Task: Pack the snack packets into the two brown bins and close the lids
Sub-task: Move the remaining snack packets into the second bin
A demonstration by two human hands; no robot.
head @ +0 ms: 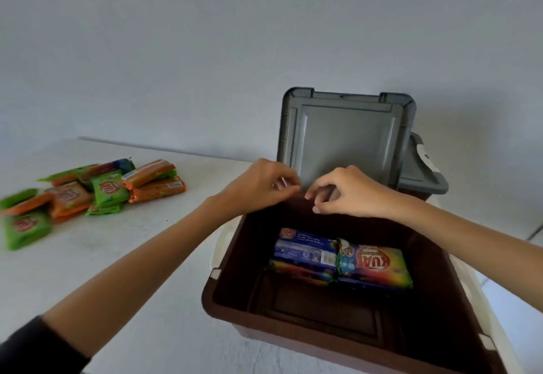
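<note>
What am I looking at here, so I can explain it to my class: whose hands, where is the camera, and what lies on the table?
There is no machine: a person works with bare hands, and the single picture comes from a camera worn on the head, looking forward and down. The left hand and right hand are over the far edge of an open brown bin, fingers curled; whether they pinch anything is unclear. The bin's grey lid stands upright behind them. Inside lie a few blue and multicoloured packets. On the white table, to the left, lies a loose pile of green and orange packets. Behind the lid, at the right, a second bin shows partly, its own lid down.
</note>
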